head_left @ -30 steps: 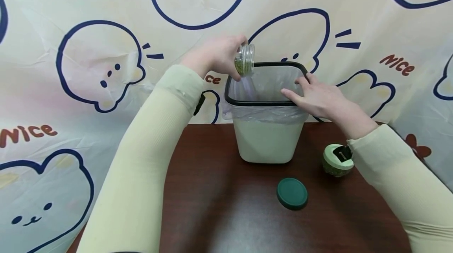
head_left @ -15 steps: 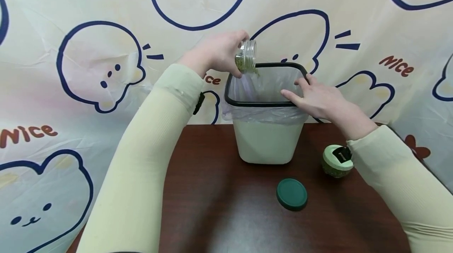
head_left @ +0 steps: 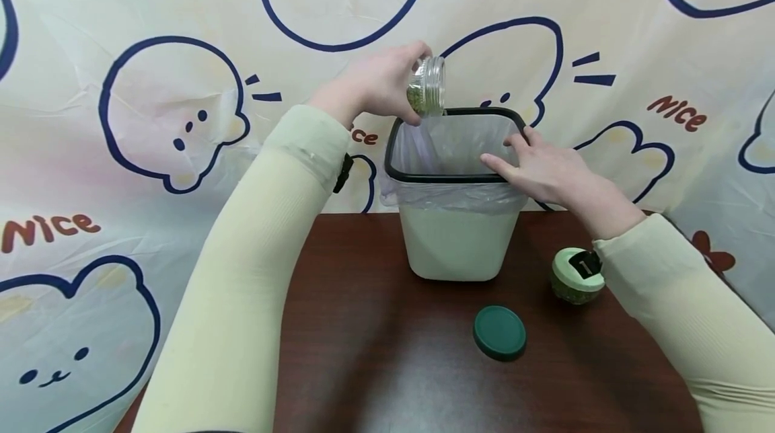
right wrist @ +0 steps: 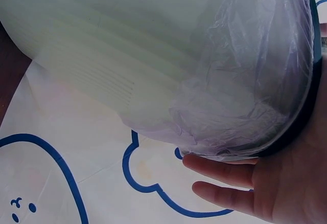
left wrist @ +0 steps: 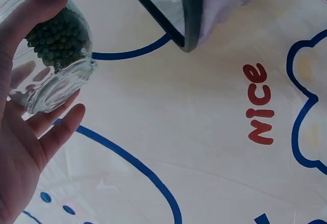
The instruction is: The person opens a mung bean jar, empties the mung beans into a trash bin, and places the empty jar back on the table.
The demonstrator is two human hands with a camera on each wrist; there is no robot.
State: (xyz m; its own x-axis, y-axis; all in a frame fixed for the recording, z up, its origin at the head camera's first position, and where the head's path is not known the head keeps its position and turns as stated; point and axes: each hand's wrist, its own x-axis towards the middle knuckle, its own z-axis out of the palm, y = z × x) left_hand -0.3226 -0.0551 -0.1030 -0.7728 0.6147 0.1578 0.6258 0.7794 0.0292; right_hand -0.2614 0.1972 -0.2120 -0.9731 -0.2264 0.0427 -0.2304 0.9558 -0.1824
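Note:
The left hand [head_left: 381, 87] grips a clear glass jar [head_left: 427, 87] lying on its side, mouth to the right, over the left back rim of a bin. Small green beans [left wrist: 59, 40] lie inside the jar in the left wrist view. The pale green bin [head_left: 460, 238] has a black rim and a translucent liner [right wrist: 230, 111] folded over its edge. At the bin's right side, the right hand [head_left: 551, 167] rests on the rim, fingers spread; two of its fingers [right wrist: 219, 170] lie outside the liner in the right wrist view.
On the dark brown table [head_left: 387, 352], a dark green lid [head_left: 499, 332] lies in front of the bin. A round container with a light green top [head_left: 572, 271] stands beside the right sleeve. A printed cloth [head_left: 181, 218] hangs behind.
The left hand has moved the jar up and slightly right. A few beans were at the jar's mouth half a second ago. The right hand and bin have stayed in place.

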